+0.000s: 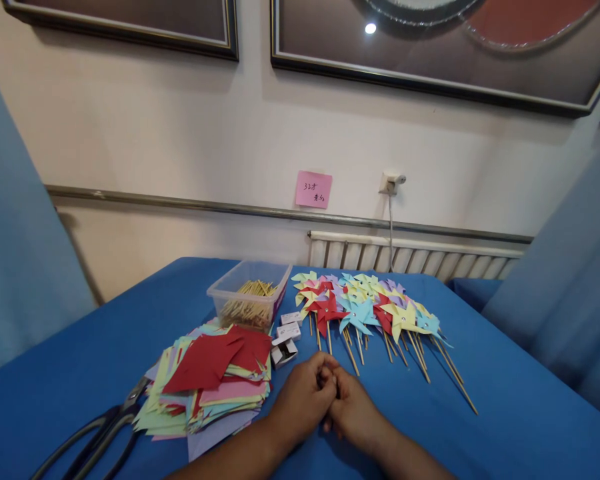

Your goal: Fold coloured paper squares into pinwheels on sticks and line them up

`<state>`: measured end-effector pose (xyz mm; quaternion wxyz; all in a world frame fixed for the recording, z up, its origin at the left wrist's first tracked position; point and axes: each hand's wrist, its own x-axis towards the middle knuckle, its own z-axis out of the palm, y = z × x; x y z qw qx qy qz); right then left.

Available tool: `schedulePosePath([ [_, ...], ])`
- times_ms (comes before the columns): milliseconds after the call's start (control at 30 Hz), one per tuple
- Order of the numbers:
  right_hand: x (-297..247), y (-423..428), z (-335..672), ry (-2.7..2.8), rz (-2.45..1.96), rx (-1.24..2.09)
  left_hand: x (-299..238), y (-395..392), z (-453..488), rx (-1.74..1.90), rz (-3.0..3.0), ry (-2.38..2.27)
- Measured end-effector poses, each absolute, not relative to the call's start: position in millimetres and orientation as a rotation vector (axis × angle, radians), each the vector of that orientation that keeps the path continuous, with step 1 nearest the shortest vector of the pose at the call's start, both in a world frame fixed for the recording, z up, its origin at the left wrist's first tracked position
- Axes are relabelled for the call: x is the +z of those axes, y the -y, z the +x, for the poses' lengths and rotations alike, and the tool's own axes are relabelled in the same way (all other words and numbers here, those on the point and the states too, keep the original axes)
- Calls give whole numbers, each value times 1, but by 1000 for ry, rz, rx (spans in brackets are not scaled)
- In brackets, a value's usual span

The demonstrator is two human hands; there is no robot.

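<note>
My left hand (305,398) and my right hand (355,408) rest together above the blue cloth, fingers curled and touching each other. Nothing shows in either of them, though the inner fingers are partly hidden. Beside my left forearm lies a messy stack of coloured paper pieces (220,393), red ones on top. Several paper pinwheels (357,313) on thin sticks lie heaped beyond my hands, to the right. Small white boxes (289,331) stand just past my left hand; the nearest one (283,351) has its flap up and dark contents.
A clear plastic tub (240,300) of thin wooden sticks stands behind the paper. Dark-handled scissors (107,427) lie at the left. Blue cloth (510,400) covers the table. Behind are a radiator (420,259), a metal rail (230,207) and a plugged-in cable (391,230).
</note>
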<state>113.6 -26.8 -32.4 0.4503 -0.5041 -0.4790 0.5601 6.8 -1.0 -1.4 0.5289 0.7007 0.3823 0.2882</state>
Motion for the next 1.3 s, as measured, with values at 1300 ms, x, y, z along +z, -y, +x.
schedulePosePath([
  [1300,-15,30,130,783,-614,1864,106,0,-49,1118,2797,-676],
])
